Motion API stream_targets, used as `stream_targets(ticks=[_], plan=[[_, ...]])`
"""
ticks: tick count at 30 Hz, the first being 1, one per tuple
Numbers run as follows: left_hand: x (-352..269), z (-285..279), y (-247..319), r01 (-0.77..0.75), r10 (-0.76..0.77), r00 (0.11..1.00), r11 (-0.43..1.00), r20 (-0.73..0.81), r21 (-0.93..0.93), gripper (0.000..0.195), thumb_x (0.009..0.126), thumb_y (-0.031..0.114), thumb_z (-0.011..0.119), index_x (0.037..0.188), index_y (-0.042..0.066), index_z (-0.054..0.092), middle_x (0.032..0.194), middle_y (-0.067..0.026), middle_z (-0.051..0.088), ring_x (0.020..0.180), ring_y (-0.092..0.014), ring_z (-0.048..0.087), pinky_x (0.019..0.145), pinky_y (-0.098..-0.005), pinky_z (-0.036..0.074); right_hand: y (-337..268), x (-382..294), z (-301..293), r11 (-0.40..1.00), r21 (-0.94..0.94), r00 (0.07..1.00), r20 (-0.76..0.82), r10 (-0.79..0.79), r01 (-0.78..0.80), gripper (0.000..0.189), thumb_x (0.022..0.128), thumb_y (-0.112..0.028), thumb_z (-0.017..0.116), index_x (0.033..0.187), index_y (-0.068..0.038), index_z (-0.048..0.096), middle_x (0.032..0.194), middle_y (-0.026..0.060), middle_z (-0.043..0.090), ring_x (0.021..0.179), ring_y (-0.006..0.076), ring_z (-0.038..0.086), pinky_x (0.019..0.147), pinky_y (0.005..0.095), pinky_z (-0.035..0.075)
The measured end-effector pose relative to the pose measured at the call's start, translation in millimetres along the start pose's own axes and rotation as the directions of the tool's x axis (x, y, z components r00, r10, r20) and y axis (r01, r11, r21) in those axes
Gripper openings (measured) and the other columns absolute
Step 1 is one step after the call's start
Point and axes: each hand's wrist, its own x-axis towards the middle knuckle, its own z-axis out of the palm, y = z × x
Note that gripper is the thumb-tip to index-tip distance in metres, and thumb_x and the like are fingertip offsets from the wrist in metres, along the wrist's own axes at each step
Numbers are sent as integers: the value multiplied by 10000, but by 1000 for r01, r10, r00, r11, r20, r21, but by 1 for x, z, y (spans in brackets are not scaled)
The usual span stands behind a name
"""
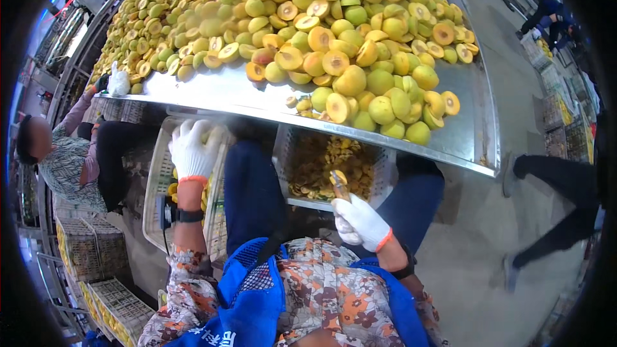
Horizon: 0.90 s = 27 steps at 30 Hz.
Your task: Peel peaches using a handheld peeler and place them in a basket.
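My left hand, in a white knit glove with an orange cuff, is above a white plastic crate beside my left leg. Its fingers are spread and nothing shows between them. Yellow fruit pieces show inside that crate. In my right hand, gloved the same way, is a small hand tool with a brownish handle and a metal end. A yellow fruit piece is at its tip. Below the tool, a crate between my knees contains brownish-yellow fruit scraps.
A metal table in front of me bears a large heap of halved yellow-green stone fruit. A white plastic bag lies near its left corner. Another person sits at left near stacked crates. Someone's legs are at right.
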Motion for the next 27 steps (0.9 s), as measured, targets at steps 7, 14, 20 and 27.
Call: stream_targets(ticks=[7, 14, 20, 27], plan=[[110, 51, 110, -180, 190, 982, 890, -19, -419, 494, 887, 300, 693, 1352, 167, 596, 1245, -122, 669, 1185, -357, 578, 1001, -463, 476, -1, 13, 4, 995, -95, 999, 18, -30, 31, 180, 1028, -230, 574, 1005, -146, 416, 615, -41, 410, 404, 69, 339, 358, 253, 248], [153, 98, 124, -196, 241, 953, 952, 182, -234, 637, 723, 329, 790, 1302, 150, 593, 1191, -166, 605, 1113, -399, 573, 942, -490, 497, 6, 3, 1, 998, -52, 999, -44, -31, 28, 161, 995, -220, 567, 938, -145, 435, 591, -43, 401, 393, 75, 324, 356, 257, 243], [109, 81, 117, -124, 108, 992, 679, -69, -724, 368, 746, 182, 809, 1028, 86, 595, 1010, -146, 552, 951, -323, 567, 817, -441, 496, 0, 1, 11, 981, -163, 990, -84, -117, 102, 167, 1011, -215, 574, 986, -131, 431, 637, -21, 437, 423, 76, 364, 383, 250, 292], [9, -7, 152, 414, 0, 895, -375, 446, -830, 354, 825, 69, 762, 1127, 15, 585, 1039, -60, 616, 964, -142, 608, 882, -307, 518, -27, -15, 48, 930, -146, 941, 48, -334, 337, 227, 1026, -212, 590, 1183, -62, 526, 664, -25, 523, 498, 65, 474, 447, 238, 376]])
